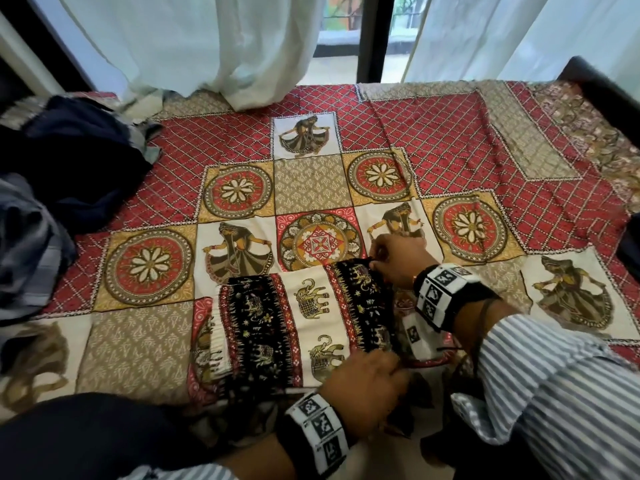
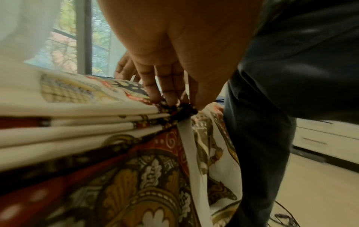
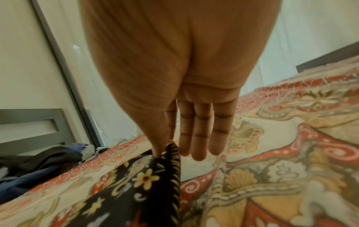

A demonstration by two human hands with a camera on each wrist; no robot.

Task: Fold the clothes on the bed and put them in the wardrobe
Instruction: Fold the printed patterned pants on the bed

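Note:
A folded garment [image 1: 304, 323] printed with elephants in black, white and red bands lies on the patterned bedspread [image 1: 450, 150], near the bed's front edge. My left hand [image 1: 367, 382] grips its near right corner; in the left wrist view the fingers [image 2: 165, 98] pinch the stacked layers of the garment [image 2: 77, 122] together. My right hand [image 1: 398, 261] holds the far right corner. In the right wrist view its thumb and index finger pinch the black flowered edge [image 3: 172, 150], and the other fingers [image 3: 200, 138] point straight down.
A heap of dark blue and grey clothes [image 1: 69, 168] lies on the bed's left side. White curtains [image 1: 207, 46] hang over the far edge before a window. A dark bed frame [image 1: 606, 88] runs along the right. White drawers [image 2: 330, 138] stand across the floor.

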